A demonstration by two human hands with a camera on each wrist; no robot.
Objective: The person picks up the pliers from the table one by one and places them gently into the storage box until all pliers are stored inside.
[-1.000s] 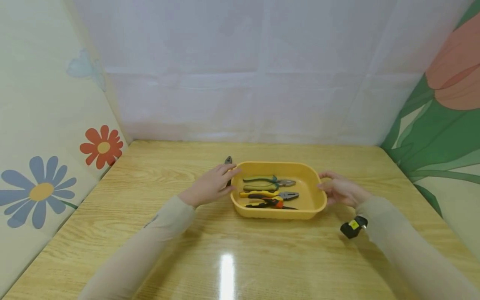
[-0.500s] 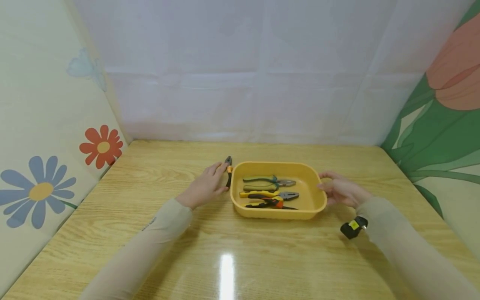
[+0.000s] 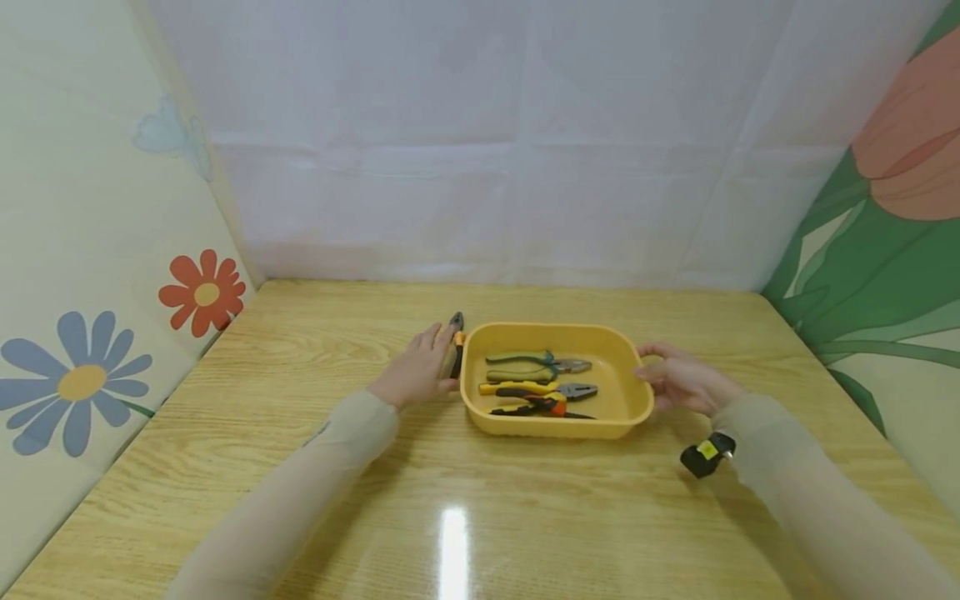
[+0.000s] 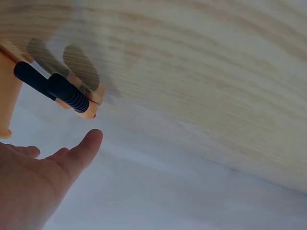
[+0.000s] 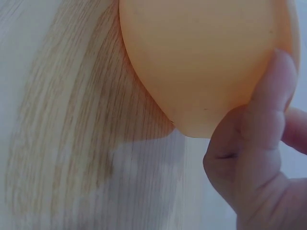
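Observation:
A yellow plastic basket point(image 3: 557, 428) stands on the wooden table with several pliers inside. Green-handled pliers point(image 3: 538, 364) lie at the back of it, yellow-and-black pliers point(image 3: 538, 388) in the middle, and orange-and-black ones point(image 3: 542, 406) at the front. My right hand point(image 3: 686, 383) pinches the basket's right rim, the thumb over the inside and the fingers outside. Along the left wall, outside the basket, lies another pair of pliers point(image 3: 457, 354) with black-and-orange handles, jaws pointing to the back. My left hand point(image 3: 420, 364) is right beside these pliers, fingers extended, partly covering them.
A pale cloth backdrop point(image 3: 495, 150) rises behind the table point(image 3: 480, 517). Flower-printed panels point(image 3: 82, 208) flank it on both sides. A small black device with a yellow label point(image 3: 705, 454) sits at the right wrist.
My left hand has come away from the basket's left rim and moved to the pliers lying outside it. The right hand and the basket stay in place.

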